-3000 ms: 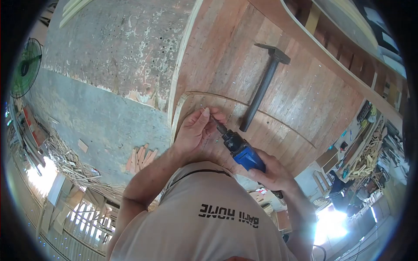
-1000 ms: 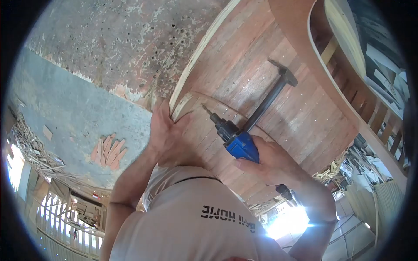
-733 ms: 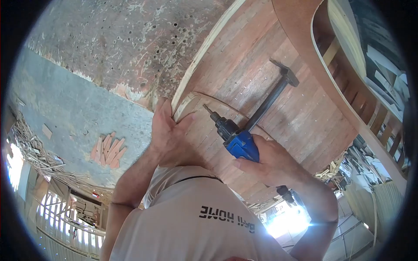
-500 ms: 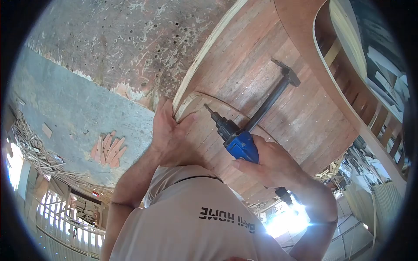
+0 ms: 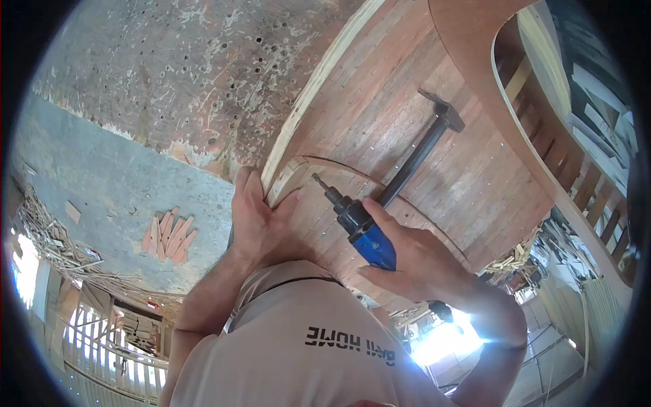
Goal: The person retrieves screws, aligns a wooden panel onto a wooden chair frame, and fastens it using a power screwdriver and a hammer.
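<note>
My left hand [image 5: 261, 214] grips the light wooden edge strip [image 5: 277, 178] at the corner of the planked wood surface [image 5: 407, 74], thumb on one side and fingers on the other. In my right hand [image 5: 413, 254] is a blue and black power tool [image 5: 371, 245], its bit pointing up and left over the planks, near the curved thin strip [image 5: 352, 167]. The index finger lies along the tool's body. A hammer [image 5: 417, 152] rests on the planks beyond the tool, its head at the upper right; the tool and my hand are close to its handle end.
Small wooden wedges [image 5: 168, 235] lie in a pile on the grey floor [image 5: 102, 169] at left. A worn board [image 5: 183, 74] full of holes is at the upper left. A curved wooden frame [image 5: 505, 115] stands at right. Wood scraps [image 5: 61, 237] are heaped at the far left.
My left hand has gone from near the bit to the wooden edge. Most recently, the tool has tilted and shifted slightly, and my right index finger has stretched along its body.
</note>
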`<action>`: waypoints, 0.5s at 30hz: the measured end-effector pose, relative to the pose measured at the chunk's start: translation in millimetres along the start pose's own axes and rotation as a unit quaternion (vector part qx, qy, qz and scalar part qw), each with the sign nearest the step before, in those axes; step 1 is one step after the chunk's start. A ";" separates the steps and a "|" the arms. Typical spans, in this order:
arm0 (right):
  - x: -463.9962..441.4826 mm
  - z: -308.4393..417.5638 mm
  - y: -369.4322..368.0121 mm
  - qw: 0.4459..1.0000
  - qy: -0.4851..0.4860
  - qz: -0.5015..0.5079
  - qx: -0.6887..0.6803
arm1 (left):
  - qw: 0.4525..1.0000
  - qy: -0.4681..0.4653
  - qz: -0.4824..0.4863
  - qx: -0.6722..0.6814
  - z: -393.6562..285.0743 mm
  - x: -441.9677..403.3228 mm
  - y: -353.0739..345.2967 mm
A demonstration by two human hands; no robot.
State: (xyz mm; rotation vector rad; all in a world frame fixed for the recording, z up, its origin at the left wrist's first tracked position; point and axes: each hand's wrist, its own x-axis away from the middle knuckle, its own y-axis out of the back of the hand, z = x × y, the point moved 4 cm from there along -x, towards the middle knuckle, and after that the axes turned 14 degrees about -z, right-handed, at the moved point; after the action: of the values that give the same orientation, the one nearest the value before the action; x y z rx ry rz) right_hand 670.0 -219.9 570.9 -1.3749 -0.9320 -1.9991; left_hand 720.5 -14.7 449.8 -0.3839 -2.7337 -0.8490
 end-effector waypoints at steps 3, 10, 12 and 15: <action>-1.4 0.4 0.0 1.000 0.020 -0.012 -0.004 | 1.000 -0.011 -0.003 0.005 -1.5 -1.2 -0.1; -11.6 1.0 3.8 0.999 0.031 0.015 -0.029 | 1.000 0.022 0.013 -0.007 1.0 -4.5 -2.3; -13.4 3.0 6.4 0.999 0.024 0.024 -0.039 | 0.999 0.027 0.018 -0.016 2.7 -5.7 -2.4; -14.8 3.3 5.6 0.998 0.017 0.031 -0.045 | 0.999 0.031 0.026 -0.025 6.0 -5.7 -2.8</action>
State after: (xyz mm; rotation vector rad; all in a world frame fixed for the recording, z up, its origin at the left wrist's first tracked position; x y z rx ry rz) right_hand 681.1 -220.2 559.1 -1.3957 -0.7830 -2.0329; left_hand 723.9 -14.4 441.7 -0.4291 -2.6377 -0.9004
